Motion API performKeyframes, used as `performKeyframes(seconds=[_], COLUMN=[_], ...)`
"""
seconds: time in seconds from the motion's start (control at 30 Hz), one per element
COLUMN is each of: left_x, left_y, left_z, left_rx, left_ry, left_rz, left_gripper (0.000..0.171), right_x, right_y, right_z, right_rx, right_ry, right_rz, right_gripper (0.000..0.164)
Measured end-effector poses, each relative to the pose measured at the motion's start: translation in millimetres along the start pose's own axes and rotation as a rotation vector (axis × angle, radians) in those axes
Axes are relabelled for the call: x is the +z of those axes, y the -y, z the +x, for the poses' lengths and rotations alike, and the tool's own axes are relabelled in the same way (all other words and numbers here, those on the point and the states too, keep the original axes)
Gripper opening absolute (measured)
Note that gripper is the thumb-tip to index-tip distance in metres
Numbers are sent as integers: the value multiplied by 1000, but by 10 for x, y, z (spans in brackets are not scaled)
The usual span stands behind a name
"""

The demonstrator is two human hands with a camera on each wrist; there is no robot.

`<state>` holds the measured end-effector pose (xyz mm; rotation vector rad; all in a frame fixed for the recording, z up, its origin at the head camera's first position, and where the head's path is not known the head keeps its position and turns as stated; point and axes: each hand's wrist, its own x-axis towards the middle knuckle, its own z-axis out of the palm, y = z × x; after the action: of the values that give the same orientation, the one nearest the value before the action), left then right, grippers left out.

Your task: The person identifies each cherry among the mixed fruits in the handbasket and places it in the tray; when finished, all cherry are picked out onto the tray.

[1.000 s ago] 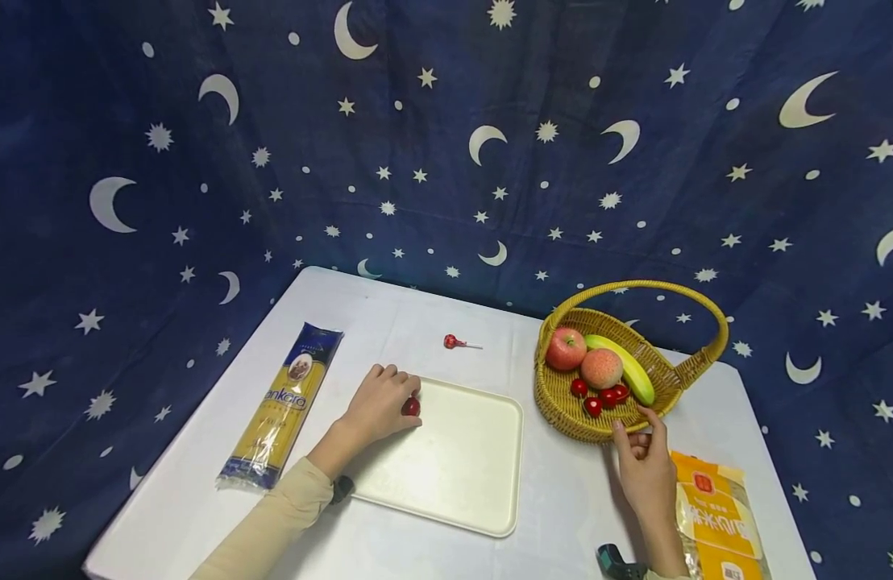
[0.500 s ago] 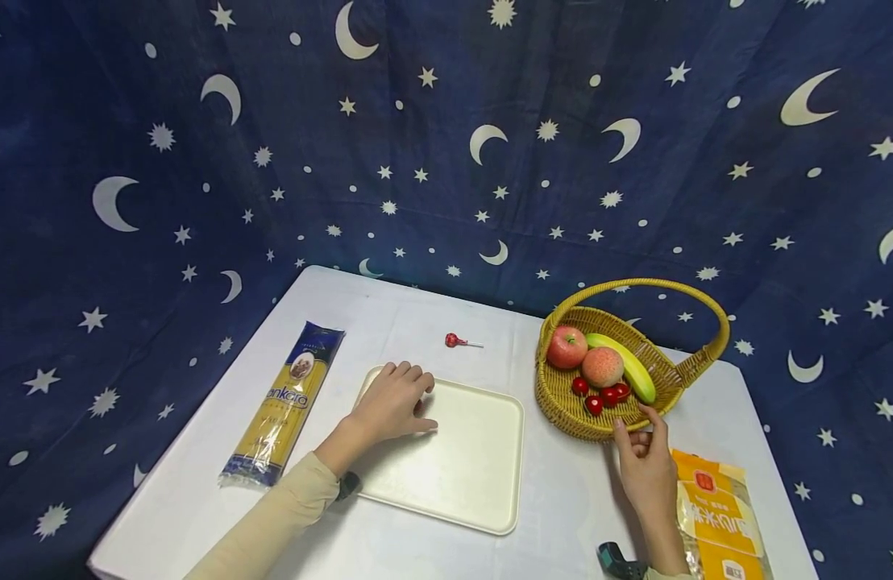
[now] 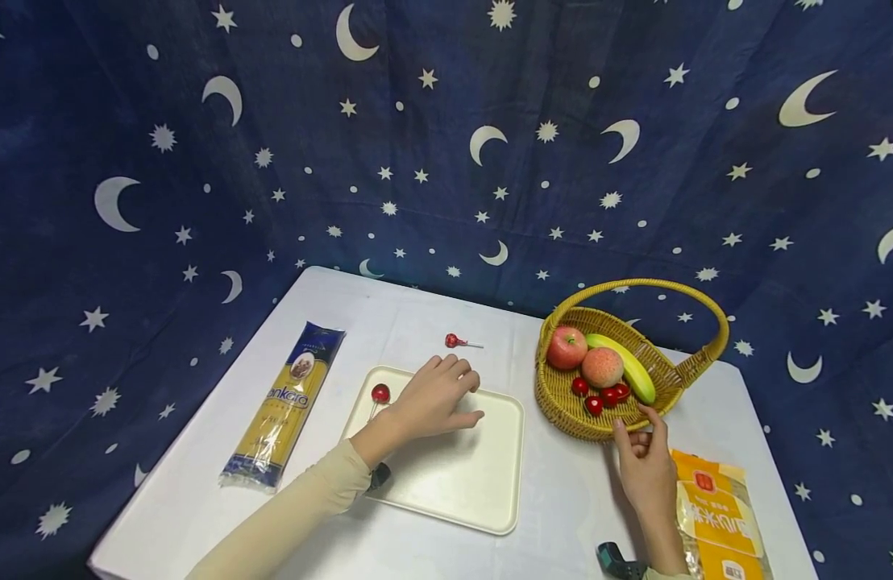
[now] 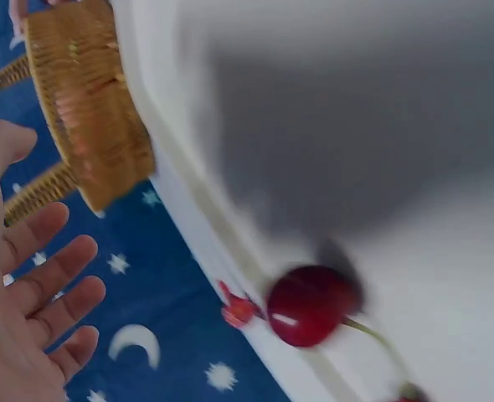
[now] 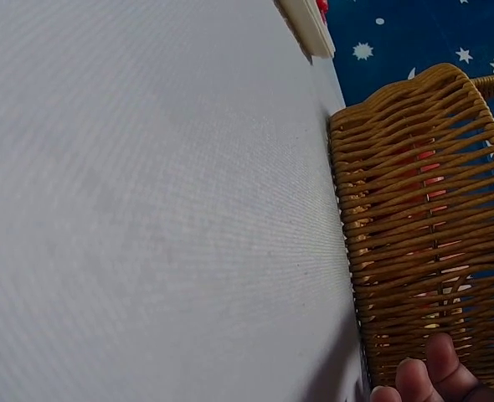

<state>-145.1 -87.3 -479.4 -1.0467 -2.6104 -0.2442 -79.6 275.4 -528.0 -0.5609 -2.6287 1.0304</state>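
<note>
Hovering over the cream tray (image 3: 454,483): left hand (image 3: 435,401), empty, fingers loosely apart. Right hand (image 3: 648,475) is touching the wicker basket (image 3: 561,418) at its near rim; grip cannot be told. Stemmed cherry (image 3: 380,393) is lying on the tray, seemingly delivered. Other cherries (image 3: 594,405), apple (image 3: 566,347), peach (image 3: 602,367), banana (image 3: 631,369): sitting basketed, perhaps pending. Lollipop (image 3: 451,341), pasta packet (image 3: 283,411): lying on the desk (image 3: 359,314).

A dark blue cloth (image 3: 432,121) printed with pale crescents (image 3: 483,143), stars (image 3: 676,76) and dots (image 3: 594,82) hangs behind the far edge of the white table (image 3: 562,499) and shows beyond its left and right edges. The far left corner is rounded; the light looks soft.
</note>
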Motion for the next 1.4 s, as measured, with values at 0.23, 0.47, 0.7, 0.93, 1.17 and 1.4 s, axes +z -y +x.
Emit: performKeyframes(seconds=[0.23, 0.47, 0.7, 0.93, 1.17, 1.4], left_x=[-49, -48, -26, 25, 44, 114], left_y=[-302, -553, -698, -839, -937, -981], left_z=[440, 828, 1165, 1468, 1800, 2059], left_rx=[119, 195, 271, 330, 308, 245], left_ry=[27, 103, 195, 308, 539, 720], left_rz=[-8, 47, 140, 236, 275, 245], left_gripper=[37, 43, 46, 39, 40, 41], right_x=[18, 39, 29, 31, 12, 12], right_y=[-17, -16, -29, -50, -53, -37], right_z=[-7, -6, 3, 9, 14, 11], right_rx=[8, 15, 12, 7, 4, -8], right_ry=[-1, 23, 26, 16, 11, 0], right_rz=[12, 23, 15, 7, 1, 3], right_gripper=[58, 59, 60, 59, 58, 57])
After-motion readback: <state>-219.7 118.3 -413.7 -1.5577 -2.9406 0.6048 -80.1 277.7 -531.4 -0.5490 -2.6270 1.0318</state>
